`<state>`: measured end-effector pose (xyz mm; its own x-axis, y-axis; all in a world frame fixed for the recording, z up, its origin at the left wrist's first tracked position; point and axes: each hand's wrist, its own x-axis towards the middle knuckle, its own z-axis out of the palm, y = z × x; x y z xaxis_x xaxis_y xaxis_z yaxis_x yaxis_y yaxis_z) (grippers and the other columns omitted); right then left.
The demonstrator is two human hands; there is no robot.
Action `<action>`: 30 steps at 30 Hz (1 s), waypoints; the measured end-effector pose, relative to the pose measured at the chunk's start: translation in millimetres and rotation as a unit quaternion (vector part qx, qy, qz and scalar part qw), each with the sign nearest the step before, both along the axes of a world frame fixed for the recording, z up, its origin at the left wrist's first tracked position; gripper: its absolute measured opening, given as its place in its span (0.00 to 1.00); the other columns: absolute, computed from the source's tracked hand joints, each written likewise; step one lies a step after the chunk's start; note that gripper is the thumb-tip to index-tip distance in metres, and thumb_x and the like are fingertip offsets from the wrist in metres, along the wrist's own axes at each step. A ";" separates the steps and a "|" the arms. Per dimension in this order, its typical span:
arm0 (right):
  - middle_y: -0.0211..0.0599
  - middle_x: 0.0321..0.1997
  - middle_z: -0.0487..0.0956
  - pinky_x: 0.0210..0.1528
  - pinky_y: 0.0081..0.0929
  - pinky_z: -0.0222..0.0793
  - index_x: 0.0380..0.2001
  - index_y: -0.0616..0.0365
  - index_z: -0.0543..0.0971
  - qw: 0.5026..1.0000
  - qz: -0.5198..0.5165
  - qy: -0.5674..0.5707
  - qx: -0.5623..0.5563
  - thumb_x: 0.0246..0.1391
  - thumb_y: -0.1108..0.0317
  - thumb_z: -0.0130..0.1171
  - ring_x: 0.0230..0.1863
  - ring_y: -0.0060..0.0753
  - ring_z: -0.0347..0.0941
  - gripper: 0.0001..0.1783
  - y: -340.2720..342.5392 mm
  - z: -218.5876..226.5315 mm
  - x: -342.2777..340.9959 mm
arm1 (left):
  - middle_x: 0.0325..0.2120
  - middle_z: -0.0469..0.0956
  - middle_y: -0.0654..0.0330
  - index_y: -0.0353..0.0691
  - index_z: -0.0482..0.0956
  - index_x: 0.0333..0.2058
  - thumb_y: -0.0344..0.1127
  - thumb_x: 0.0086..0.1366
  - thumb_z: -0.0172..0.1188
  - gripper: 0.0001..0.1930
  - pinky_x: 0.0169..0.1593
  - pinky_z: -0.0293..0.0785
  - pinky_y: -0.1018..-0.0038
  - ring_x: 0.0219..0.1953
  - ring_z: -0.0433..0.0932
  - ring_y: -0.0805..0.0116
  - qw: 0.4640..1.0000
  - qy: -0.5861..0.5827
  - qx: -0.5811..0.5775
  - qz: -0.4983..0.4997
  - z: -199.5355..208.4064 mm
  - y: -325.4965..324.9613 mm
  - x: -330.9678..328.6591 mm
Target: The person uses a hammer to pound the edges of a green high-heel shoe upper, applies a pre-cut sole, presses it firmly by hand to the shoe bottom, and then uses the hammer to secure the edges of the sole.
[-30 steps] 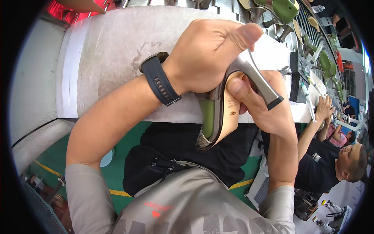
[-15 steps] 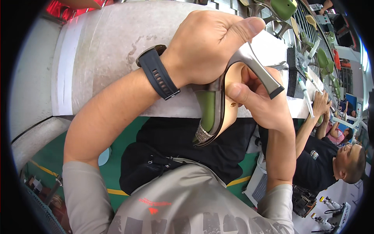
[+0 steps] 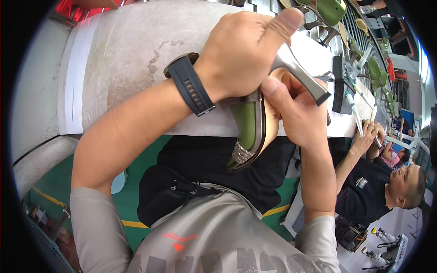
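A high-heeled sandal is held above the near edge of the worktable, its toe pointing down toward me. A green form fills the shoe, with a glittering strap across the toe end. The glossy grey heel sticks out to the right, its dark tip lowest. My left hand, wearing a black-strapped watch, is closed around the back part of the shoe and hides it. My right hand grips the tan sole under the heel, thumb pressed at its edge and other fingers partly hidden.
The pale worktable spreads to the left. A black block stands right of my hands, beside white tube-like tools. Farther off, a rack carries several green shoe forms. A co-worker's hands are at the right.
My right thumb has slid up and left along the sole edge, toward my left hand. The right hand shifted slightly left, and the sandal turned a little. The co-worker's hands moved slightly lower.
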<state>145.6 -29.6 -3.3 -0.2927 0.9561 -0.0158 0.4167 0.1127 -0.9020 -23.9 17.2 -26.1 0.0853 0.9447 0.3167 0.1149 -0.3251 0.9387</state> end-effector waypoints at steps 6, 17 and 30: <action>0.19 0.22 0.71 0.25 0.19 0.56 0.28 0.59 0.79 0.994 0.001 0.086 -0.072 0.59 0.60 0.75 0.24 0.11 0.62 0.18 -0.2 -10.8 17.8 | 0.27 0.85 0.51 0.28 0.84 0.35 0.54 0.82 0.47 0.32 0.40 0.77 0.70 0.33 0.82 0.70 0.992 -0.109 -0.001 -0.062 -7.6 3.1 0.1; 0.23 0.29 0.76 0.31 0.18 0.66 0.37 0.63 0.77 0.991 0.045 0.026 -0.124 0.44 0.66 0.78 0.29 0.12 0.69 0.22 -13.4 16.2 21.3 | 0.27 0.85 0.51 0.27 0.84 0.35 0.53 0.82 0.49 0.31 0.40 0.77 0.71 0.33 0.81 0.71 0.994 -0.083 -0.016 -0.067 3.6 -2.9 -0.3; 0.46 0.53 0.84 0.62 0.42 0.73 0.49 0.62 0.83 0.931 0.121 -0.195 0.282 0.46 0.57 0.81 0.58 0.47 0.79 0.30 16.0 33.8 12.5 | 0.44 0.78 0.58 0.34 0.76 0.48 0.47 0.51 0.85 0.35 0.47 0.78 0.70 0.44 0.79 0.72 0.992 0.049 0.104 0.060 -11.4 -62.5 -72.2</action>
